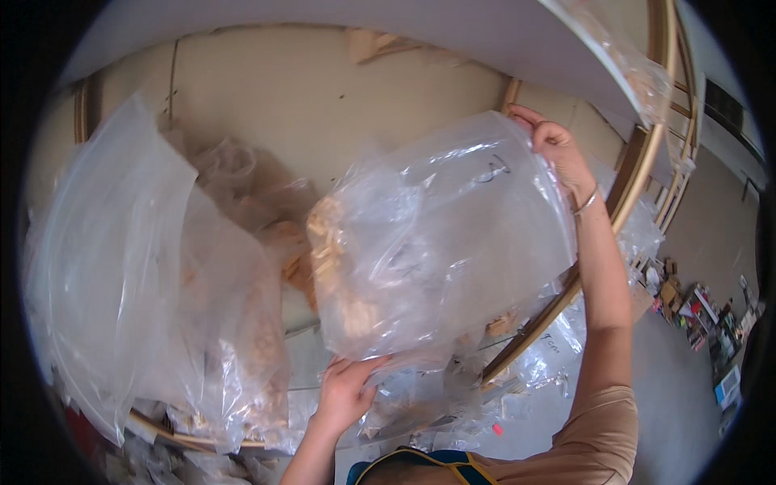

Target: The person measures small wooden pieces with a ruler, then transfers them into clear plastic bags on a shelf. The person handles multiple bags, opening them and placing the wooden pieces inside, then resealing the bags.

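A large clear plastic bag [453, 226] is stretched out between my hands, tilted. Small light-brown pieces [327, 250], perhaps wooden, are gathered at its left end, and a dark handwritten mark is on its upper part. High on the right, my right hand [558, 149] is closed on the bag's upper right edge, thumb and fingers pinching the film. Lower down, my left hand [347, 392] is closed at the bag's bottom edge, its fingertips partly hidden by the plastic. To the left stands another big clear bag [113, 267], which neither hand touches.
A wooden-edged shelf [529, 331] surrounds the bags, with a pale back panel [259, 81] and a white shelf [485, 24] overhead. More filled plastic bags [234, 347] stand at left. Assorted boxes and goods [695, 311] lie along the grey floor [671, 404] at right.
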The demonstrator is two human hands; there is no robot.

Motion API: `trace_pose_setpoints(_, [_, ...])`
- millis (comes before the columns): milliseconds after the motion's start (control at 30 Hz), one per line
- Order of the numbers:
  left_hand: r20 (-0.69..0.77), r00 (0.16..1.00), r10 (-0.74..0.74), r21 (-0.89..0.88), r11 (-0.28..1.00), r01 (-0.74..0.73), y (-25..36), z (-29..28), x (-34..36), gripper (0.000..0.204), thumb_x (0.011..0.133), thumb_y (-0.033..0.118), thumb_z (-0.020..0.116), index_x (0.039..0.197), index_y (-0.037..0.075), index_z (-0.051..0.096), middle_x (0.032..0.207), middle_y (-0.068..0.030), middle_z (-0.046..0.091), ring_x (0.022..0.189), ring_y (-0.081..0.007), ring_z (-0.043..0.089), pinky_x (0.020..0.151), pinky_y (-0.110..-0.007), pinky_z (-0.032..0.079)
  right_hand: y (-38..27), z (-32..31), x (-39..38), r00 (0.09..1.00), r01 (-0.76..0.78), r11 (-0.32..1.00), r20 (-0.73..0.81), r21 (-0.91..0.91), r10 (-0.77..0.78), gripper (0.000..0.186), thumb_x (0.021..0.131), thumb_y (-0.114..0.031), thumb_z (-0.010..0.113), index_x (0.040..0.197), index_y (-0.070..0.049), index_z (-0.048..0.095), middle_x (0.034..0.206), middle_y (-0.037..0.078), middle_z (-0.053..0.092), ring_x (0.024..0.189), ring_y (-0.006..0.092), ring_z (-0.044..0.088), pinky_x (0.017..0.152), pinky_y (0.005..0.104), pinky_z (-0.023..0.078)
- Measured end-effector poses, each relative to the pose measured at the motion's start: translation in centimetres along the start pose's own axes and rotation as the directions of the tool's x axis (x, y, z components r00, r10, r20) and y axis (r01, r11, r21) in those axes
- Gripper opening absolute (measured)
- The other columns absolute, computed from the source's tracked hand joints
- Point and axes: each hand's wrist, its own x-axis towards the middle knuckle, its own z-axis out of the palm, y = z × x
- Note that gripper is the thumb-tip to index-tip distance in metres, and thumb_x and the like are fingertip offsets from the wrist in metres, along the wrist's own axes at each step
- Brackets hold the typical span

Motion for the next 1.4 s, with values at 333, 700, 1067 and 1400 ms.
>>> trace_pose_setpoints(333, [0.005, 1.000, -0.010, 0.002, 1.000, 0.010, 0.0, -0.2, 0.0, 0.052, 0.063, -0.005, 0.069, 0.113, 0.009, 0.075, 0.101, -0.0139, 0.073, 0.100, -0.0354, 0.068, 0.100, -0.047, 0.050, -1.4, 0.2, -2.3, 0.992, 0.073, 0.576, 0.117, -0.814, 0.039, 0.014, 0.081, 0.013, 0.058, 0.079, 0.000, 0.059, 0.131, 0.017, 0.064, 0.116, 0.0307, 0.065, 0.098, 0.0313, 0.049])
trace_pose_setpoints(700, [-0.034, 0.995, 0.089, -0.028, 0.996, -0.090, -0.1, -0.2, 0.7, 0.051, 0.061, -0.008, 0.068, 0.110, 0.003, 0.070, 0.113, -0.0184, 0.070, 0.120, -0.0406, 0.062, 0.118, -0.057, 0.039, -3.4, 6.5, 0.1, 0.959, 0.254, 0.209, 0.218, -0.944, -0.181, 0.029, 0.082, 0.013, 0.055, 0.100, -0.003, 0.071, 0.139, 0.018, 0.060, 0.123, 0.0394, 0.059, 0.100, 0.0429, 0.051])
trace_pose_setpoints(1067, [-0.038, 0.993, 0.113, -0.017, 0.993, -0.114, -0.1, -0.3, 0.6, 0.042, 0.065, -0.006, 0.071, 0.105, 0.005, 0.070, 0.112, -0.0171, 0.070, 0.116, -0.0386, 0.064, 0.116, -0.056, 0.041, 0.3, 27.8, -6.0, 0.423, 0.750, 0.546, 0.905, -0.374, 0.039, 0.035, 0.090, -0.036, 0.067, 0.116, -0.015, 0.076, 0.145, 0.011, 0.059, 0.143, 0.0329, 0.047, 0.112, 0.0538, 0.040])
trace_pose_setpoints(1400, [-0.041, 0.990, 0.132, -0.055, 0.989, -0.134, -0.3, -0.4, 0.9, 0.036, 0.069, -0.007, 0.069, 0.104, 0.004, 0.071, 0.112, -0.0157, 0.071, 0.116, -0.0374, 0.065, 0.115, -0.056, 0.042, 0.6, 26.4, -7.1, 0.507, 0.580, 0.707, 0.859, -0.405, 0.076, 0.042, 0.092, -0.025, 0.068, 0.131, -0.010, 0.068, 0.151, 0.013, 0.054, 0.144, 0.0362, 0.044, 0.116, 0.0479, 0.039])
